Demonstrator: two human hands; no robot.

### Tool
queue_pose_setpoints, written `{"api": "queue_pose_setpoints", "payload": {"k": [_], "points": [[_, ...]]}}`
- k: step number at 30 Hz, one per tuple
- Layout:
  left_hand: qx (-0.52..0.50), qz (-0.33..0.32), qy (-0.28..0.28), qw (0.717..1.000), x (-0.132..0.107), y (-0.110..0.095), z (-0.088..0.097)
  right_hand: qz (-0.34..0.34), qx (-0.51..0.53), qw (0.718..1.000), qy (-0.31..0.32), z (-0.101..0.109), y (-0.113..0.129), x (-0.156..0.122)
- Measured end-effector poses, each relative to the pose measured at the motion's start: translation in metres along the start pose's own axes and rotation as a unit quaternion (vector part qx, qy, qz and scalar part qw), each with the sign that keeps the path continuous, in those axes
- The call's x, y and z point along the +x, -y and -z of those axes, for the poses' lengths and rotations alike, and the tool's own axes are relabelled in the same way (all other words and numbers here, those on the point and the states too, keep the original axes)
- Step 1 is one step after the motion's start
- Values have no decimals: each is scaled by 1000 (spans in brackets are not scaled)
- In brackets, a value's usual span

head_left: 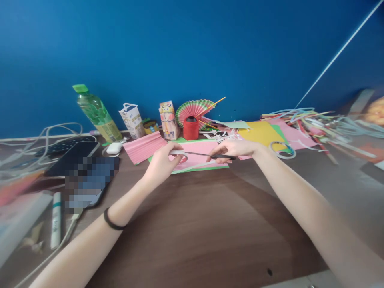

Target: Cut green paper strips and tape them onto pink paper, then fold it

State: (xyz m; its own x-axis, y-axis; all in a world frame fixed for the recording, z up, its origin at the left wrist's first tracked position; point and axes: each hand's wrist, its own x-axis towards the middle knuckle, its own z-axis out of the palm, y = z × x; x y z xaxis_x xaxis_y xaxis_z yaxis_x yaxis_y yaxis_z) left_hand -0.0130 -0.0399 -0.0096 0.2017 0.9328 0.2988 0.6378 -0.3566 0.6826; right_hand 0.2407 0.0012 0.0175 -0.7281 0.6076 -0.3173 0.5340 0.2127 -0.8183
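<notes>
My left hand (pixel 161 163) is closed round a small roll of tape (pixel 179 154) held above the pink paper (pixel 196 159). My right hand (pixel 232 150) grips black-handled scissors (pixel 210 155), their blades pointing left and reaching the tape roll. Both hands hover over pink and green sheets lying on the brown desk (pixel 198 224). A black band circles my left wrist.
At the back stand a green bottle (pixel 96 114), a milk carton (pixel 132 120), a paper figure (pixel 169 120), a red thread spool (pixel 191 128) and a paper fan (pixel 193 110). Phone (pixel 87 180), cables and glue stick (pixel 56 219) lie left. Paper strips (pixel 315 124) and another tape roll (pixel 282 150) lie right.
</notes>
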Motion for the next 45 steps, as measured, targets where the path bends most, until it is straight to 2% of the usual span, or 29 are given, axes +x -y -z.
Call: {"api": "queue_pose_setpoints", "payload": {"k": [9,14,21,29,34,45], "points": [[50,-3,-16,999,1,-1,3,-8,-11,1000,-14,1,5,-4],[79,-20,-6,997,2,0,4,-6,-15,1000,-11,4,7,-7],[61,-25,11,998,1,-1,4,-27,-21,999,1,5,0,-3],[57,-32,18,998,1,-4,2,-13,0,1000,-10,-2,-1,2],[75,-47,19,996,1,-2,1,-27,-16,999,-25,0,1,2],[69,-52,29,996,2,0,3,-11,-8,1000,-22,6,-2,-2]]}}
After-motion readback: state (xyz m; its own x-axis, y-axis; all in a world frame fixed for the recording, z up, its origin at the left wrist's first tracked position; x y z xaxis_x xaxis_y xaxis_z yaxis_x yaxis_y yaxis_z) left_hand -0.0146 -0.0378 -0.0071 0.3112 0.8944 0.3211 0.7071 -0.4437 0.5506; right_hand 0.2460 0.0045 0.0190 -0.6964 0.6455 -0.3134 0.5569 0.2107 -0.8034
